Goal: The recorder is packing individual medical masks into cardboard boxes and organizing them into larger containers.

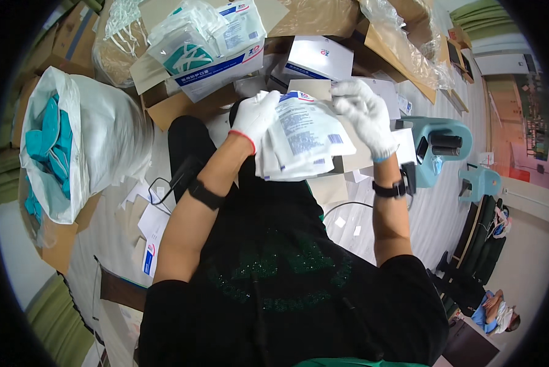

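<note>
A stack of flat white printed packets (305, 131) hangs over my lap, its pieces slightly fanned. My left hand (257, 116), in a white glove with a red cuff, is closed on the upper left edge of the stack. Beside the upper right edge is my right hand (366, 116), in a white glove with a blue cuff. Its fingers are bent a little and apart, with nothing plainly held; whether the fingertips touch the packets is hard to see. Ahead, an open white carton (219, 76) carries more packets, some with green masks showing through clear film.
A large white sack (112, 128) of green pieces stands at left. White boxes (320, 58) and brown cartons with plastic film (396, 55) lie ahead. A blue plastic stool (436, 137) holds dark items at right. Paper scraps lie on the floor; another person (497, 312) is at far right.
</note>
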Demonstrator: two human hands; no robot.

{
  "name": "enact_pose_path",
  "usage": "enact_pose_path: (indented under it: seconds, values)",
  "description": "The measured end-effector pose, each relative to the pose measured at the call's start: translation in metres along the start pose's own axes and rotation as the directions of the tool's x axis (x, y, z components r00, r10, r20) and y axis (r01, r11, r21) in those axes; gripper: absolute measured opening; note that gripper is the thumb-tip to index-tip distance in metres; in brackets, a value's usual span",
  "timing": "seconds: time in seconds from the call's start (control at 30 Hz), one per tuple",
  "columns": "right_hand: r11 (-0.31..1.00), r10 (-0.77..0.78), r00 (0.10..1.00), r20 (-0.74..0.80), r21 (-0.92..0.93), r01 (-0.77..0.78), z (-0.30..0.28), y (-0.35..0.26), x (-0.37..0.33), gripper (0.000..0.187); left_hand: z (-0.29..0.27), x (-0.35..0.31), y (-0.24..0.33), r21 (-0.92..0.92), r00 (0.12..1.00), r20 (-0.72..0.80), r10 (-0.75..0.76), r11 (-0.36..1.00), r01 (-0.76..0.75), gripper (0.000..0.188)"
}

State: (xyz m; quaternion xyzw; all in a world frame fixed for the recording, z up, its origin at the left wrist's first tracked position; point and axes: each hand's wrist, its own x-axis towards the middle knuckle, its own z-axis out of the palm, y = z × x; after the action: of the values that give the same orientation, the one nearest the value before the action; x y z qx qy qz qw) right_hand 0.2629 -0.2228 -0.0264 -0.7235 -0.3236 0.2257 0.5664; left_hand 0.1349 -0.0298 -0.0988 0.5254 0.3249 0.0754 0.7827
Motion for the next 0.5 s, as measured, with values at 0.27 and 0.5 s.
enact_pose_path:
  seconds: [0.27,0.5]
  values:
    - [0.796,-0.189,0.937,0.293,-0.513,0.321,0.015,-0.025,-0.060,0.057,0.031,0.059,-0.051,-0.402,0.724,0.326,-0.608,0.604,0.688,0.043]
    - [0.566,-0.074,0.997,0.027,-0.822,0.064,0.034,-0.001,-0.080,0.033,0.060,0.049,-0.092,-0.398,0.651,0.195,-0.734,0.547,0.737,0.036]
